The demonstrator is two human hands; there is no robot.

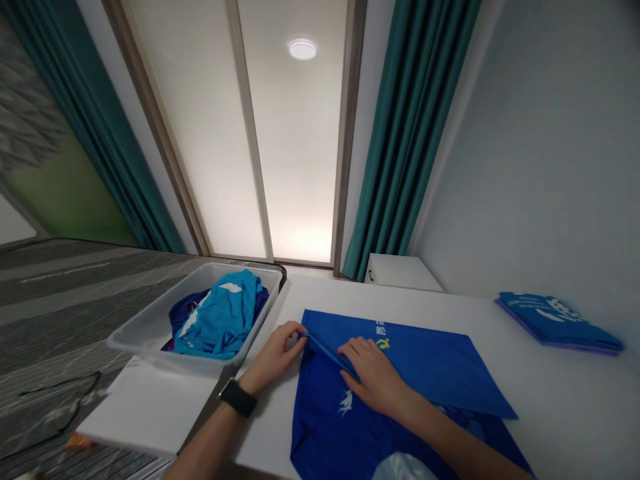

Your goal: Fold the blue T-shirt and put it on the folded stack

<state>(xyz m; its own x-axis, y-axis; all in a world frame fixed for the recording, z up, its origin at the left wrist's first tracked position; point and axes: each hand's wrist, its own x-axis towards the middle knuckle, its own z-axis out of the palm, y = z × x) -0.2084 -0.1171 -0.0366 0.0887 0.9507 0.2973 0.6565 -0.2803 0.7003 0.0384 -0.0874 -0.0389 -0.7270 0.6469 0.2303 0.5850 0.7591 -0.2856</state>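
A royal-blue T-shirt [425, 373] with white print lies spread on the white table [575, 413], part of it folded over. My left hand [275, 353], a black watch on its wrist, pinches the folded edge of the shirt near its left corner. My right hand [373, 380] lies flat on the shirt just right of that fold, fingers stretched out and pressing the cloth down.
A clear plastic bin [145, 330] with turquoise and dark blue clothes [223, 313] stands at the table's left edge. A stack of folded blue shirts [557, 320] lies at the far right by the wall. A white cabinet [400, 272] and teal curtains stand behind.
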